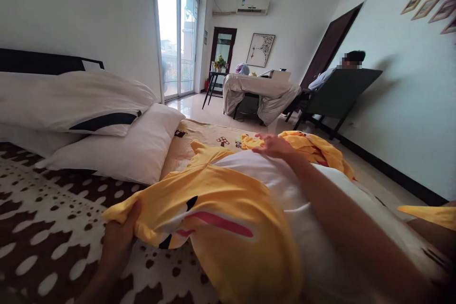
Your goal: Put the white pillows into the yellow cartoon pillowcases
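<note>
My left hand (119,237) is closed on a corner of a yellow pillowcase (228,190) printed with pink and black shapes. The case is pulled partway over a white pillow (245,164), whose uncovered part bulges out on the right. Across that pillow my right arm reaches, and my right hand (276,146) lies on its far edge with the fingers apart. Close beyond those fingers is a crumpled heap of yellow cloth (317,149). The pillow's far end inside the case is hidden.
White pillows (135,137) are stacked at the left on a brown-and-white spotted bedspread (39,228). Beyond the bed stands a table under a plastic cover (263,86). A person sits in a dark chair (338,92) at the right. Glass sliding doors (180,33) are at the back left.
</note>
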`<state>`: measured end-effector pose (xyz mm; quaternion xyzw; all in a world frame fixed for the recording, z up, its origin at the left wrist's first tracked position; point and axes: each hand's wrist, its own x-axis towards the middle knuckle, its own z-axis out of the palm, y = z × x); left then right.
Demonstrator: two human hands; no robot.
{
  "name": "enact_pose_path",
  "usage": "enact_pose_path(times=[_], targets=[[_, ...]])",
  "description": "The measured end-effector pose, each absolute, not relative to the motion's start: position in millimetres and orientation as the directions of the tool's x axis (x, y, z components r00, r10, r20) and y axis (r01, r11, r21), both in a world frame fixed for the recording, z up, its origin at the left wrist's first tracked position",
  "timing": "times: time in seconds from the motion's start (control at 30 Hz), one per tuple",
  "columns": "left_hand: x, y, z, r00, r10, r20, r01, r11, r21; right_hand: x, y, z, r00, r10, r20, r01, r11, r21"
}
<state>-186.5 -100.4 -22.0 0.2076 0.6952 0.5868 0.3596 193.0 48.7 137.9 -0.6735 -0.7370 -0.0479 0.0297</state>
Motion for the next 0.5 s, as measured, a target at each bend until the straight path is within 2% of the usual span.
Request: enact_pose_path(times=[0.1, 0.2, 0.27, 0.37, 0.5], targets=[[-188, -104, -23, -0.594, 0.770, -0.234, -0.091, 0.225, 0.970, 187, 53, 91, -0.060, 0.998, 0.004, 0.998, 0.059, 0.024], [-188, -107, -22, -0.501, 0.850, -0.165, -0.035, 0.170, 0.985, 185, 44, 67, -0.071, 0.997, 0.007, 0.997, 0.070, 0.029], [-190, -108, -19, -0.483, 0.865, -0.133, 0.005, 0.155, 0.988, 190, 36, 78, -0.067, 0.994, 0.087, 0.997, 0.063, 0.043], [-192, -107, -9, -0.473, 0.873, -0.121, 0.030, 0.153, 0.988, 206, 19, 122, -0.035, 0.967, 0.251, 0.998, 0.019, 0.068], [-185, -94, 5, -0.400, 0.916, -0.021, 0.021, 0.032, 0.999, 229, -19, 190, -0.034, 0.837, 0.545, 0.988, -0.053, 0.142]])
